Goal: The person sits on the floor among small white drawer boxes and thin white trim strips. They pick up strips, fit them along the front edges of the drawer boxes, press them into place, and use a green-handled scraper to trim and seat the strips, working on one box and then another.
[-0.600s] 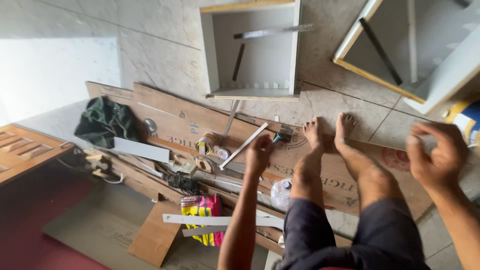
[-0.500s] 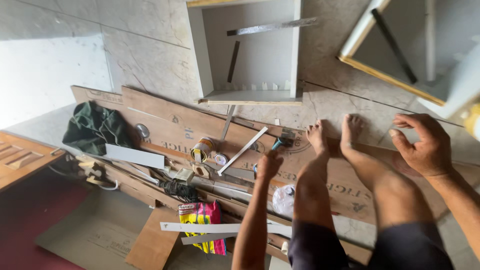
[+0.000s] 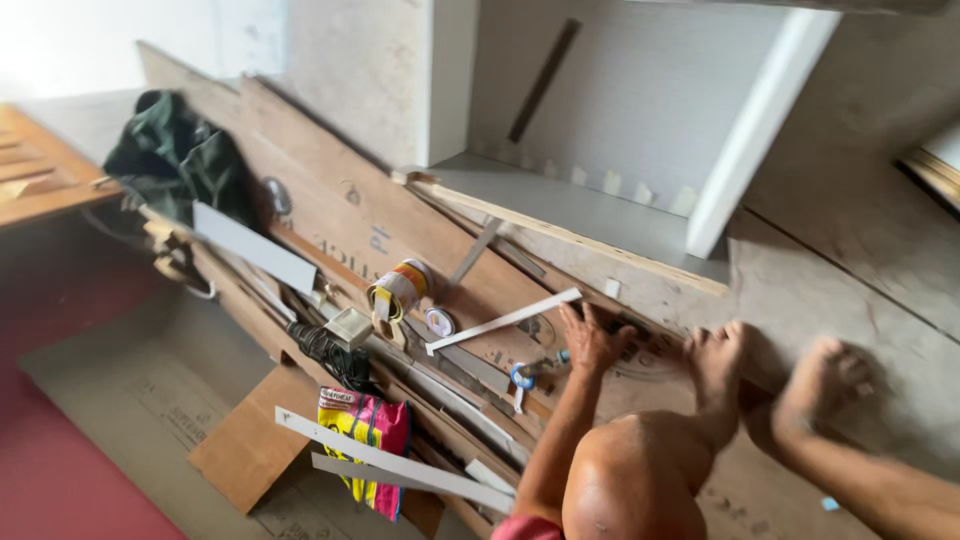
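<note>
The left hand (image 3: 592, 340) rests with fingers spread on the brown board (image 3: 420, 250), holding nothing. A long white strip (image 3: 505, 321) lies just left of it, pointing up-right. The right hand is out of view.

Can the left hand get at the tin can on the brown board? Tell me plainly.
Probably yes. The left hand rests open on the brown board, apart from the tin can. Only a thin white strip and a small round lid lie between, both flat, so nothing blocks it.
</note>
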